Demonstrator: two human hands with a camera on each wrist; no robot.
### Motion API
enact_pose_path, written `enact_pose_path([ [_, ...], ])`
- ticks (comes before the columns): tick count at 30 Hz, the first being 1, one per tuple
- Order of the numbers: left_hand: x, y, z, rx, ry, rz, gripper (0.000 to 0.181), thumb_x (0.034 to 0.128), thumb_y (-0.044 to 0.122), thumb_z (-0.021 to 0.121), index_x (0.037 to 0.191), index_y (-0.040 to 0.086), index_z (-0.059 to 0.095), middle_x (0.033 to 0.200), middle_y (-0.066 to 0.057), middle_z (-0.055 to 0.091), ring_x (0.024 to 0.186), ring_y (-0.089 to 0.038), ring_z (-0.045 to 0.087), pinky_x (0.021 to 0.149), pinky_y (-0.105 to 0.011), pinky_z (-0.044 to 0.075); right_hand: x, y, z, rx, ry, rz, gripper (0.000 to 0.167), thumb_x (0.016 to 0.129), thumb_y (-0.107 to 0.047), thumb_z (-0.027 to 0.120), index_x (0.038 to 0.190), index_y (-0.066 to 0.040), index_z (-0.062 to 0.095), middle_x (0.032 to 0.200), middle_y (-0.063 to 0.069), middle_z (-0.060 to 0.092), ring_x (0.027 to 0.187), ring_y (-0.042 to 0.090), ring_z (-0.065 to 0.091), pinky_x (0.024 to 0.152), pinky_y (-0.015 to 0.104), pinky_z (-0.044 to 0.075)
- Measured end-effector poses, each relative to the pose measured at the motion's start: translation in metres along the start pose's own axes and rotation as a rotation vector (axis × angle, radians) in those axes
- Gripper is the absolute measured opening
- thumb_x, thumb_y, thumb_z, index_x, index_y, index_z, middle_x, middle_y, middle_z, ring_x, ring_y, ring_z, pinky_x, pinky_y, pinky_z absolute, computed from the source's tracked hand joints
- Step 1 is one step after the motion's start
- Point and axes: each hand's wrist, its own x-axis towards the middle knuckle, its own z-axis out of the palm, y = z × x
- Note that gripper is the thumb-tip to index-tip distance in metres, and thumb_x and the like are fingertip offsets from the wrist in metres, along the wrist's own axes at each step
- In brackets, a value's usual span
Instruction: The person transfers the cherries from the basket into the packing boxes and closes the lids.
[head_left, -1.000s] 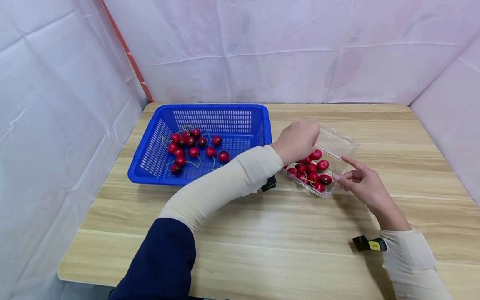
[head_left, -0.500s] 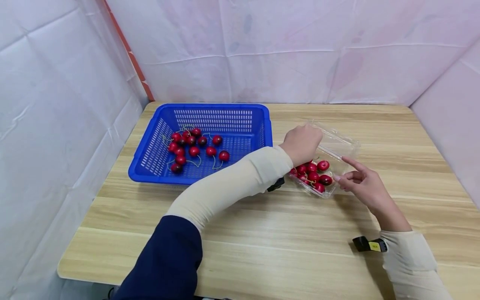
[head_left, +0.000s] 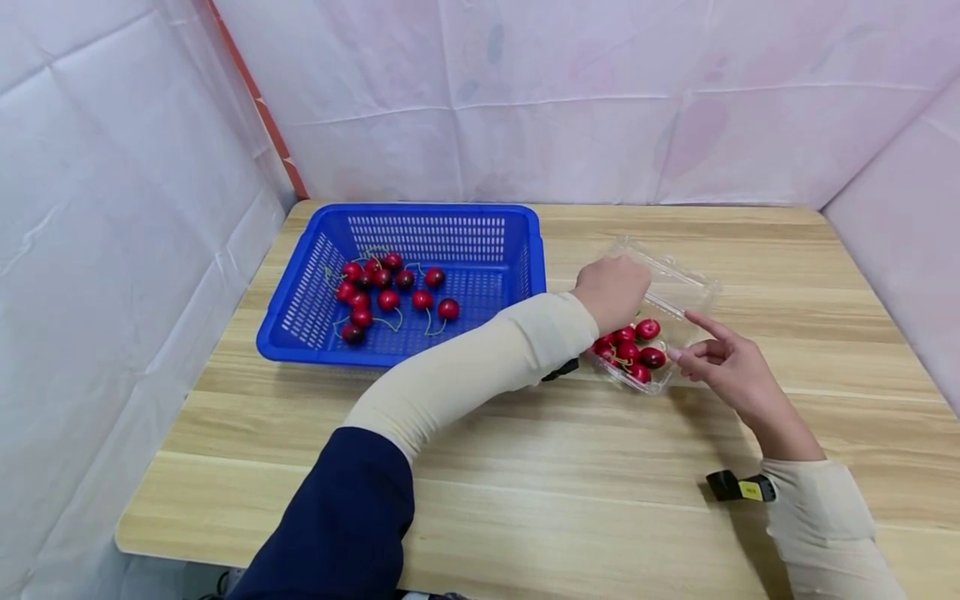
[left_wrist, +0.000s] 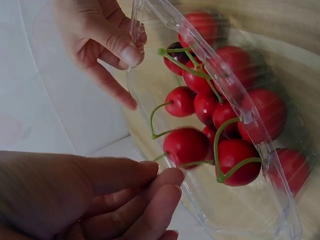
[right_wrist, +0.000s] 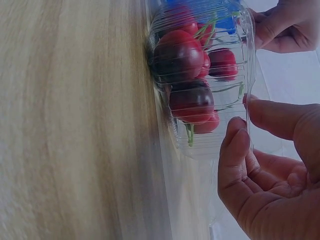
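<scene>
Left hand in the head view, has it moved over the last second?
Yes, the left hand has shifted rightward, farther from the blue basket.

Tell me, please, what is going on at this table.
Someone's right hand is pinching the edge of a clear plastic box with cherries in it. Their left hand has its fingertips beside those cherries; whether it grips anything is hard to tell. Over to the person's left, a blue basket holds more cherries.
</scene>
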Motion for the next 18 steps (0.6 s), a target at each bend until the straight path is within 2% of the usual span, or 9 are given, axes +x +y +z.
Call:
enact_pose_path([
  [6,0.000,-0.001,0.001,-0.001,0.011,0.014,0.023,0.0977,0.015,0.048,0.108,0.022,0.068,0.099,0.006,0.067,0.079,-0.008,0.061,0.064,-0.026,0.054,0.000,-0.001,-0.001,-0.015,-0.002,0.004,0.073,0.090,-0.021,0.068,0.149,-0.002,0.028,0.077,-0.013,0.067,0.066,0.007,0.062,0.059,0.022,0.051],
  [12,-0.003,-0.001,-0.002,-0.015,-0.004,0.031,0.022,0.0983,0.017,0.049,0.111,0.022,0.066,0.099,0.006,0.066,0.081,-0.008,0.061,0.066,-0.026,0.054,0.001,-0.002,-0.001,-0.003,-0.004,0.004,0.073,0.090,-0.020,0.067,0.149,-0.001,0.028,0.076,-0.014,0.066,0.065,0.006,0.062,0.059,0.022,0.051],
  [18,-0.010,-0.003,-0.012,-0.052,-0.034,0.073,0.021,0.0979,0.015,0.048,0.113,0.021,0.062,0.101,0.007,0.064,0.088,-0.008,0.058,0.067,-0.025,0.052,0.000,-0.002,-0.001,-0.014,-0.013,0.015,0.074,0.090,-0.022,0.067,0.149,-0.003,0.027,0.078,-0.015,0.067,0.067,0.007,0.063,0.059,0.023,0.051],
])
